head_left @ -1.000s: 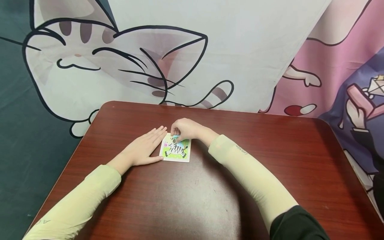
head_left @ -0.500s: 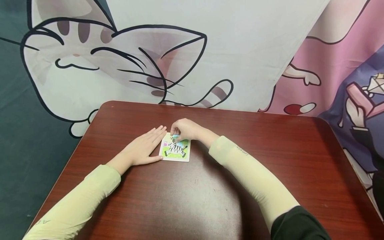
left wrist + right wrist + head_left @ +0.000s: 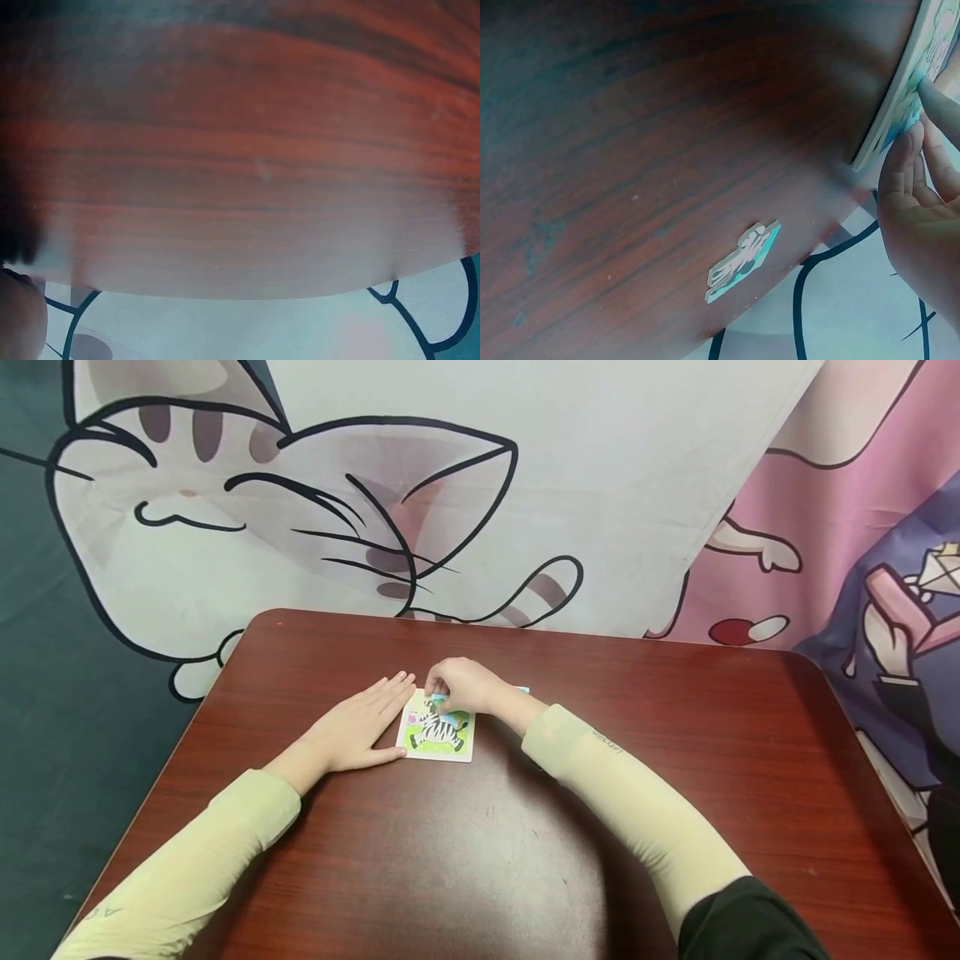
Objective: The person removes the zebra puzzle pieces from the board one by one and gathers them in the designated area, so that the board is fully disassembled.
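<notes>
A square zebra puzzle board (image 3: 438, 757) with a white border lies on the table. My left hand (image 3: 356, 731) rests flat along its left side, thumb and fingertips at the edge. At the board's upper edge my right hand (image 3: 467, 685) has its fingers curled, thumb against fingers, pinching what looks like a small light-blue puzzle piece (image 3: 441, 697); the fingers hide most of it. In the right wrist view, thumb and fingertips meet at the board's corner. A loose puzzle piece (image 3: 742, 262), turquoise with a whitish shape, lies on the table; the right wrist partly covers it in the head view.
The dark red-brown wooden table (image 3: 480, 877) has rounded far corners. Right behind its far edge hangs a white cloth (image 3: 637, 485) with a cartoon cat, beside a pink and blue printed cloth (image 3: 825, 552).
The right hand has shifted very slightly at the board's upper edge, and a blue strip of the loose piece has come into sight behind the wrist. The left hand stays put.
</notes>
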`<state>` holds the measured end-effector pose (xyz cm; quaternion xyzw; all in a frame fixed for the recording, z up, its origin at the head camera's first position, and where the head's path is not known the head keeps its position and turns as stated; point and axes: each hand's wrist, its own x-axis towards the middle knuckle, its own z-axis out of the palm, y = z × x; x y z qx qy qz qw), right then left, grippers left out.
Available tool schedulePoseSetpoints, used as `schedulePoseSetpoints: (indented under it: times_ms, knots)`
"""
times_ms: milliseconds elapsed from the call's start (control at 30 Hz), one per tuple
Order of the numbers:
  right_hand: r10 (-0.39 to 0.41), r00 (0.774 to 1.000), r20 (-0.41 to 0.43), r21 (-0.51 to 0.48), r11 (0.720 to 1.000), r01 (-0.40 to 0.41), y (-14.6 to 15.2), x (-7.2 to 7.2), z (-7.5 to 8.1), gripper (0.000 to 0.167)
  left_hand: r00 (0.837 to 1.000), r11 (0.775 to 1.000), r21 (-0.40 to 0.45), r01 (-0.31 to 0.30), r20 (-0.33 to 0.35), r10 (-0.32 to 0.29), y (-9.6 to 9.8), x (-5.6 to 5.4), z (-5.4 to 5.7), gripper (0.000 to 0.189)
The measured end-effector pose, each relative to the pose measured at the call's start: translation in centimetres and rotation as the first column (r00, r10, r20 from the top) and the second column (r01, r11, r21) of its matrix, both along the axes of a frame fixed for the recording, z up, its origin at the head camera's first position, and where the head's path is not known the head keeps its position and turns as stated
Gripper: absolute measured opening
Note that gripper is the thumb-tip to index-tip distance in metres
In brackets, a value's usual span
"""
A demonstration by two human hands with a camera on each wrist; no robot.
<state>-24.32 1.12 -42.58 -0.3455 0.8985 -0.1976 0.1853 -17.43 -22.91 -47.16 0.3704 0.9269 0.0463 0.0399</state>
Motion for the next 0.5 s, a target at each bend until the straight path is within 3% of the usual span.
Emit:
schedulePoseSetpoints:
  times_ms: [500]
  knots:
    - [-0.043, 0.997, -0.061, -0.053, 0.998, 0.039, 0.38, 0.71, -0.33, 0.019, 1.000, 1.000, -0.005, 0.001, -0.008, -0.001, -0.03, -0.06, -0.05, 0.098]
